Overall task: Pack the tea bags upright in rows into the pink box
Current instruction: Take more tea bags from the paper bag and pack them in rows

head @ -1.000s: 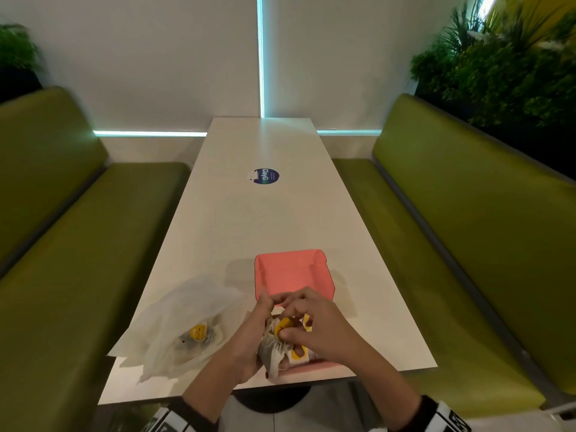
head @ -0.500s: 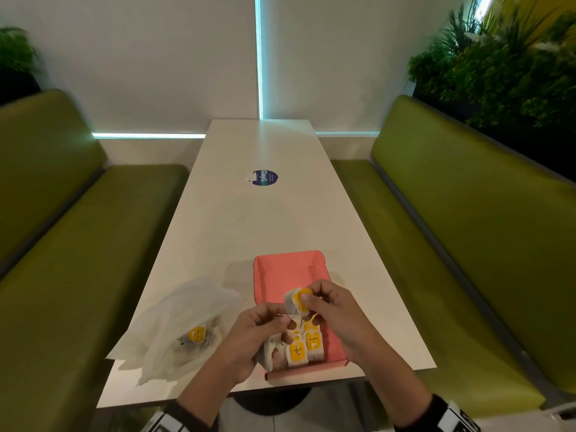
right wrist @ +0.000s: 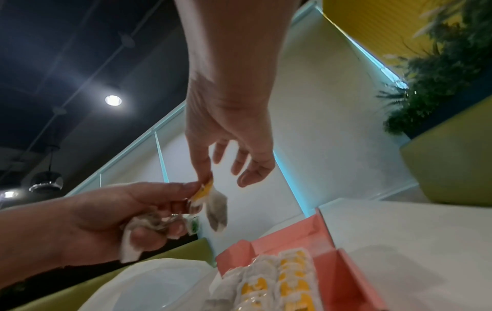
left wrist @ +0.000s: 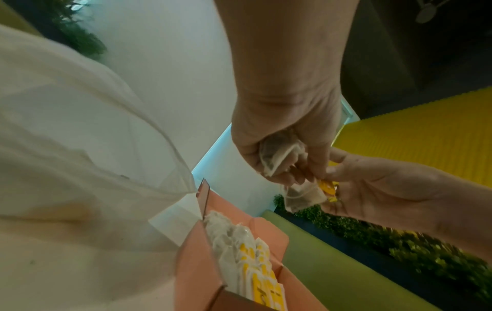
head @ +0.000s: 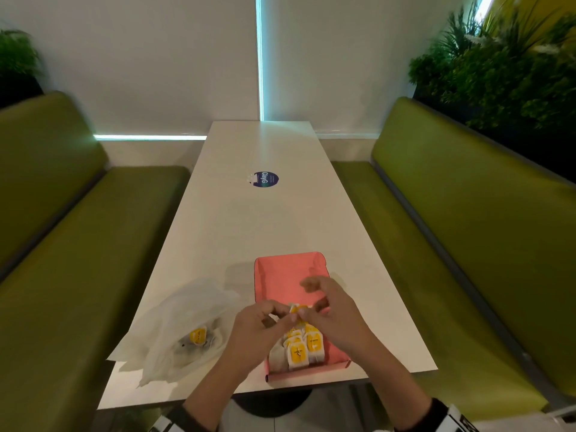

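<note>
Left hand (head: 258, 330) grip clamps spare tea bags (left wrist: 277, 155); right hand (head: 330, 316) grip pinches one tea bag (right wrist: 210, 200) above pink box (head: 280, 275) on bench (head: 249, 219).

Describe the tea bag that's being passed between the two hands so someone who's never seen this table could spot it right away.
On the long white table, find the open pink cardboard box at the near end. Just above its packed rows, the left hand and right hand pinch one white paper tea bag with a yellow tag. Unlike the bags standing in the box, it dangles in the air.
</note>
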